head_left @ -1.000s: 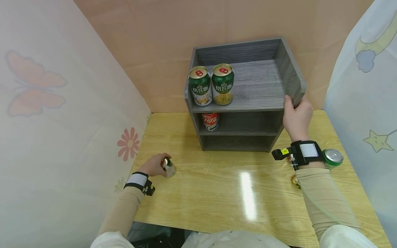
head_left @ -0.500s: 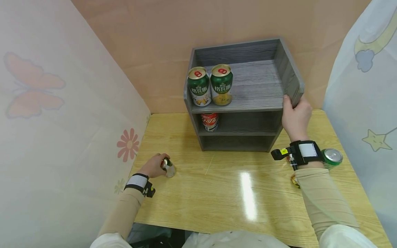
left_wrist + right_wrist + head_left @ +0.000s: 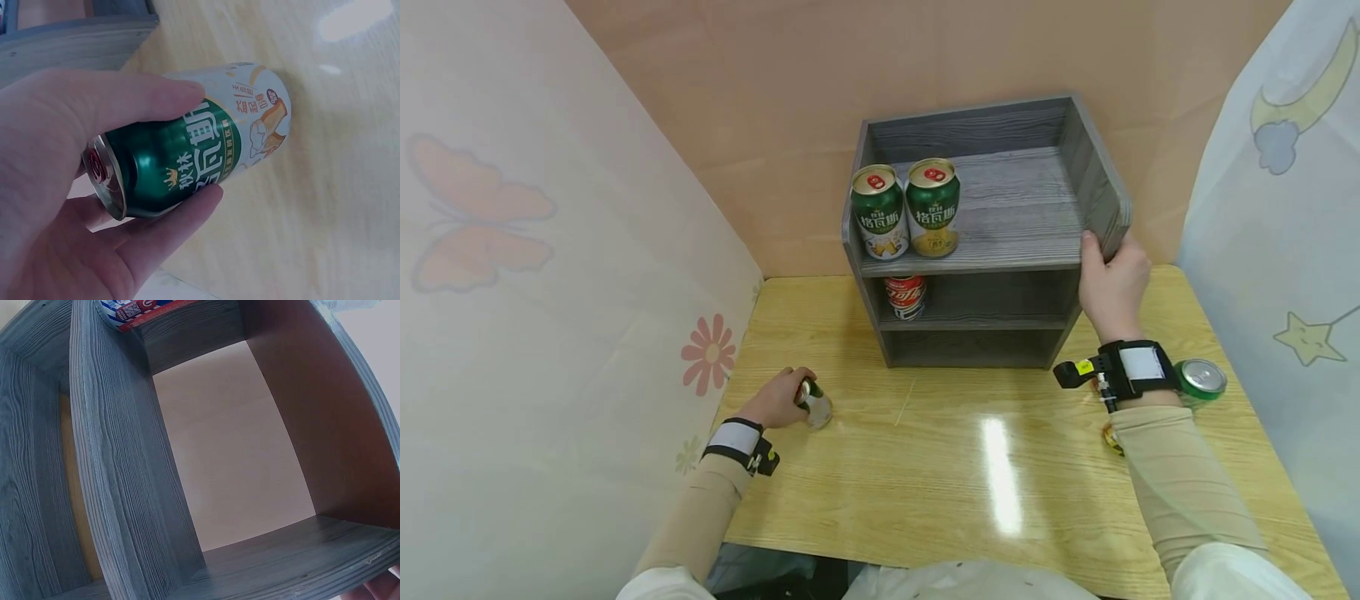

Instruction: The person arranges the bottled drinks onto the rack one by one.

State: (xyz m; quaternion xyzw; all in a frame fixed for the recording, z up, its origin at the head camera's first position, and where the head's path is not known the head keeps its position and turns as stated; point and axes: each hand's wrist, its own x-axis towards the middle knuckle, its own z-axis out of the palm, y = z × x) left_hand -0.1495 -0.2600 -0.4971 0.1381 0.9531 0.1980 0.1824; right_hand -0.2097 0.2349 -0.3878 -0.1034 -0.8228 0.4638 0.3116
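Observation:
My left hand (image 3: 777, 400) grips a green and white drink can (image 3: 169, 169) near the table's left side. In the left wrist view, thumb and fingers wrap the can's green upper half, with its red-tabbed lid toward the palm. The can leans a little in the head view, its base close to the table. My right hand (image 3: 1116, 287) holds the right side panel of a grey wooden shelf (image 3: 1015, 200), thumb at the front edge. Only fingertips (image 3: 381, 587) of that hand show in the right wrist view.
Two green drink cans, one white-bottomed (image 3: 880, 212) and one yellow-bottomed (image 3: 933, 208), stand at the top shelf's left. Below them is a red can (image 3: 906, 297). A green can (image 3: 1201, 379) and a partly hidden yellow item (image 3: 1112, 439) are by the right forearm.
The left hand has shifted slightly right with the can, which now leans more than before. My right hand keeps its hold on the shelf.

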